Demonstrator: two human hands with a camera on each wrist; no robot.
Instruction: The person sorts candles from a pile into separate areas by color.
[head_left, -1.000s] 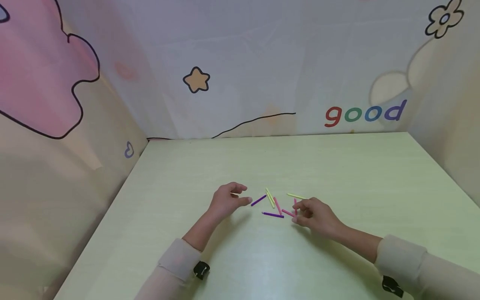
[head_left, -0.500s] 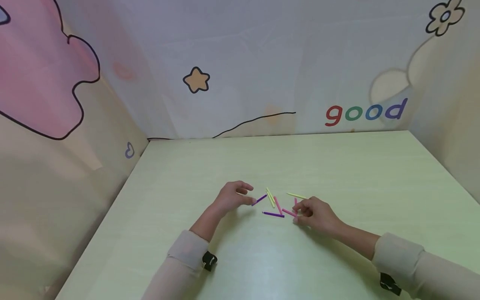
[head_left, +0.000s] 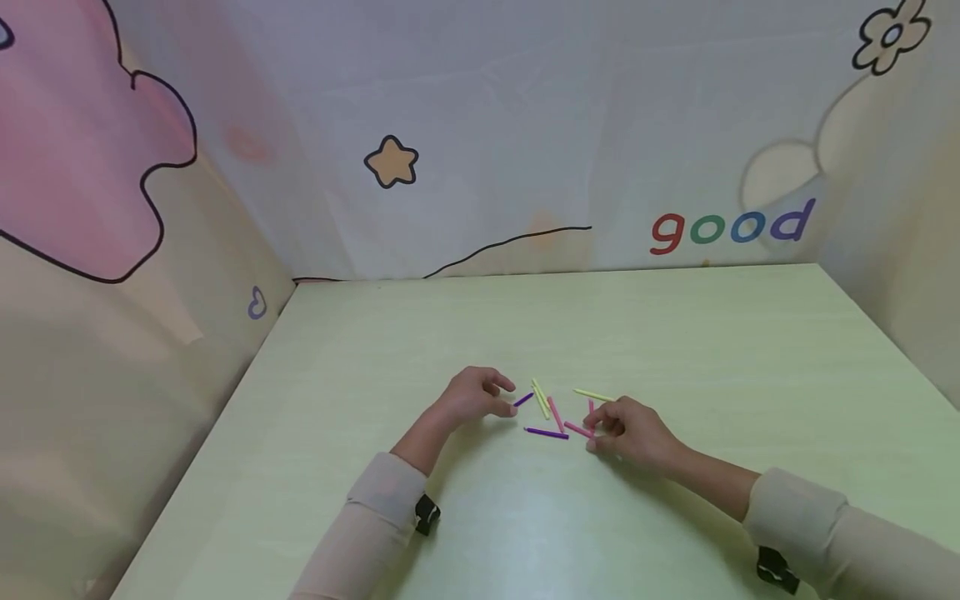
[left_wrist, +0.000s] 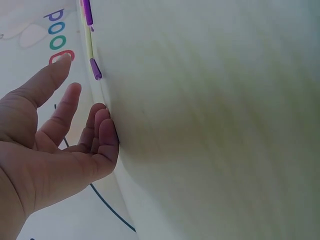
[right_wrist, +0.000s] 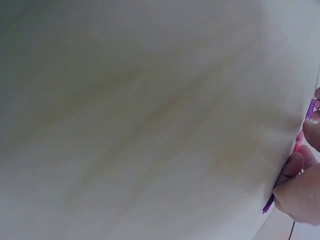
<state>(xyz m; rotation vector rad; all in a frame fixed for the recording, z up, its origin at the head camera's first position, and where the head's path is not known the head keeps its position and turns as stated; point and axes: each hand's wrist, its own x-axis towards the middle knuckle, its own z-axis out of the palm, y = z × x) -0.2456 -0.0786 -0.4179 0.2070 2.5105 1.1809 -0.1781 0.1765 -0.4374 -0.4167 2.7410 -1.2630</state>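
Several short thin sticks in purple, pink and yellow lie loosely between the hands in the head view. My left hand (head_left: pixel 474 395) has its thumb by the left end of a purple stick (head_left: pixel 523 399), partly covering it. In the left wrist view its thumb and forefinger stand apart, with the other fingers curled. My right hand (head_left: pixel 632 433) sits low beside a pink stick (head_left: pixel 577 429), an upright-lying pink stick (head_left: pixel 591 406) and a yellow stick (head_left: pixel 592 394). Its thumb and forefinger are bent with a gap between them. The right wrist view catches only its fingers at the edge.
Another purple stick (head_left: pixel 546 432) lies nearest the person. Two yellow sticks (head_left: pixel 540 398) cross beside a pink stick (head_left: pixel 555 414) in the middle. The pale green table (head_left: pixel 450 325) meets a printed cloth backdrop (head_left: pixel 480 167) behind and at both sides.
My left hand has moved right to the purple stick, and its thumb now covers that stick's left end. The right hand stays nearly still, and the sticks keep their places.
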